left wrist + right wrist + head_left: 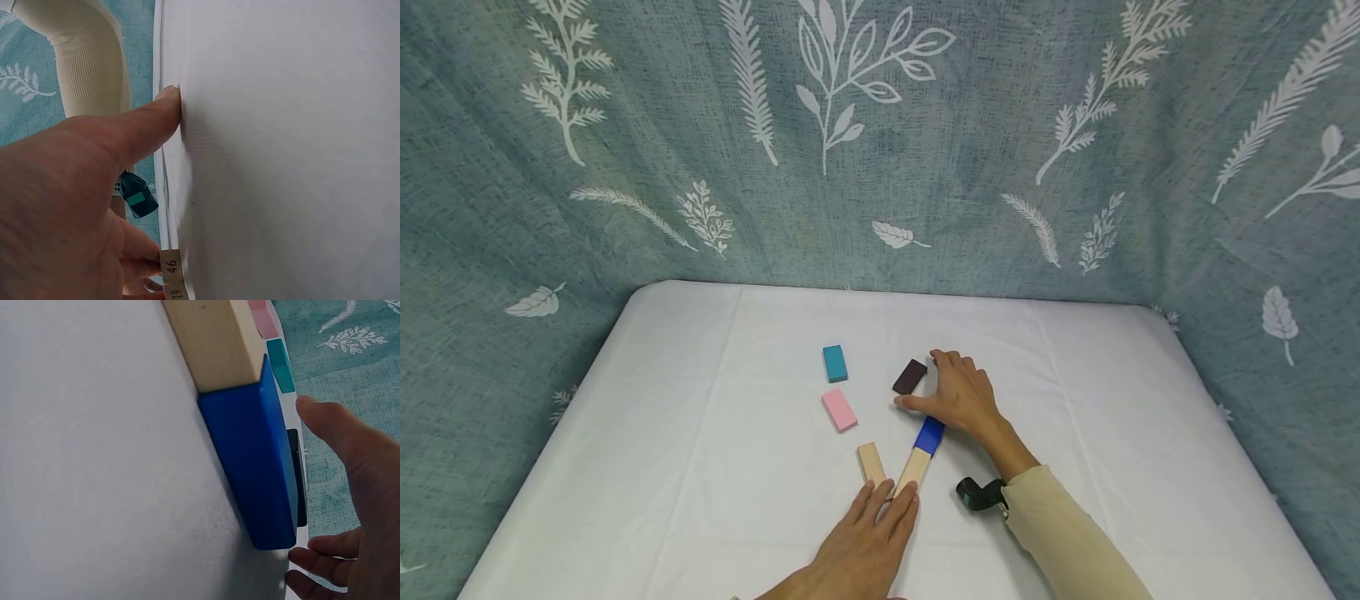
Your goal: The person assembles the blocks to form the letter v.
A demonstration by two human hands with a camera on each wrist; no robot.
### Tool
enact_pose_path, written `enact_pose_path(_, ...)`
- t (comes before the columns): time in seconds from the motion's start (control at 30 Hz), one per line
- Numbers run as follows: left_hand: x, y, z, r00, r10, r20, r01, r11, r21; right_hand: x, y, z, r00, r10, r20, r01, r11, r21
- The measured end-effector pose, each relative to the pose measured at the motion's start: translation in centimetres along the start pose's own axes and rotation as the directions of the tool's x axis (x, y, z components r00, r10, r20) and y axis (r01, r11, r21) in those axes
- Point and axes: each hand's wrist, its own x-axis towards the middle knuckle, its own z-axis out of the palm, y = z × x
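Note:
My left hand (868,542) lies with its fingers extended over the near ends of two plain wooden blocks (871,462). In the left wrist view, small wooden block ends (171,265) stamped with numbers show at its fingertips. A blue block (930,435) sits end to end with the right-hand wooden block (913,468). Beyond it, my right hand (958,392) is spread beside a dark brown block (910,377), thumb and fingers apart around its near right side. No grip on it shows. In the right wrist view, the blue block (247,462) fills the middle, apart from the fingers.
A pink block (839,410) and a teal block (835,363) lie left of the dark one on the white-covered table (737,467). A black wrist device (979,494) juts from the right sleeve (1060,525). A leaf-patterned curtain (880,150) hangs behind.

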Motion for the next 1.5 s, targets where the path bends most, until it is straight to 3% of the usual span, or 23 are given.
enact_pose_path(0.6, 0.1, 0.0, -0.1, 1.000, 0.010, 0.013, -0.010, 1.000, 0.019, 0.1, -0.3, 0.2, 1.000, -0.004, -0.010, 0.004, 1.000, -0.026)
enact_pose_path(0.9, 0.1, 0.2, -0.4, 0.998, 0.004, 0.067, -0.004, 1.000, 0.009, 0.2, -0.4, 0.3, 1.000, -0.009, -0.009, 0.009, 1.000, -0.029)
enact_pose_path(1.5, 0.1, 0.3, -0.2, 1.000, 0.004, 0.030, -0.004, 1.000, 0.010, 0.2, -1.0, 0.3, 1.000, -0.017, -0.014, 0.016, 0.999, -0.040)
